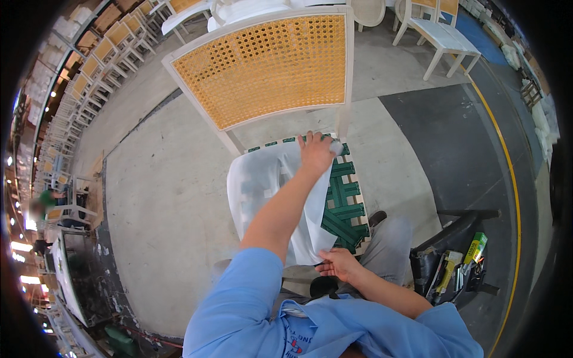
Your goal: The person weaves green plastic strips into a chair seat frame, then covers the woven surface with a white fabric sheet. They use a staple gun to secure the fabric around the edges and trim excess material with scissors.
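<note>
A pale wooden chair with a woven cane backrest (268, 71) stands in front of me. Green webbing straps (341, 197) cross its seat frame. A thin white fabric sheet (262, 179) covers the left and middle of the seat, while the straps on the right stay exposed. My left hand (316, 154) reaches to the far right of the seat, fingers bent over the sheet, which bunches at the thumb side. Close to the seat's front edge, my right hand (339, 264) pinches the sheet's near right part between thumb and fingers.
Right of my leg, a black bag or holder (427, 268) contains a yellow-handled tool (449, 271) and a yellow-green box (476, 246). Rows of chairs (89, 74) line the far left. More chairs (439, 36) stand at the back right. A worktable (68, 280) is at left.
</note>
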The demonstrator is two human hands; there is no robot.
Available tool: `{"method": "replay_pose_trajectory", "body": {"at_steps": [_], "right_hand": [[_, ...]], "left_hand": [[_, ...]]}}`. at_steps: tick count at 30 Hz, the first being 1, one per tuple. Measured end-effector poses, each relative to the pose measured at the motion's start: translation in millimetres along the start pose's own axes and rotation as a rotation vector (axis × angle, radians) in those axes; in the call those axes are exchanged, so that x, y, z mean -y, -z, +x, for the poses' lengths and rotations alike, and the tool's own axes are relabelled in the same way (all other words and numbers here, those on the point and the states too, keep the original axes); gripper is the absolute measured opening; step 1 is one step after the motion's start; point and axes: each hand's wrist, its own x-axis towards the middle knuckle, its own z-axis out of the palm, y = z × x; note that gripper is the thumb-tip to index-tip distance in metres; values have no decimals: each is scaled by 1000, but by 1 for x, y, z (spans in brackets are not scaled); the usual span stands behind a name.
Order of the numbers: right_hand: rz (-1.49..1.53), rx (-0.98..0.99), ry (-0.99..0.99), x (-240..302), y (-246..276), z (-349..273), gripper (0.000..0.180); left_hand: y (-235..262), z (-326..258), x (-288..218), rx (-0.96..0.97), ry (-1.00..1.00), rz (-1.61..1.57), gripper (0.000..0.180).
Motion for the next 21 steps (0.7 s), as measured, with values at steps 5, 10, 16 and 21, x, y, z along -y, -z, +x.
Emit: {"method": "replay_pose_trajectory", "body": {"at_steps": [5, 10, 16, 21], "right_hand": [[4, -25, -73, 5, 36, -26, 30], [-939, -457, 528, 33, 37, -62, 69], [-1419, -628, 582, 80, -4, 5, 60], [-1370, -609, 658, 60, 24, 17, 33]], "left_hand": [[-30, -87, 31, -305, 68, -257, 63], [-22, -232, 84, -143, 413, -94, 60], [-18, -287, 89, -30, 368, -35, 61], [-12, -291, 100, -70, 572, 72, 62]]}}
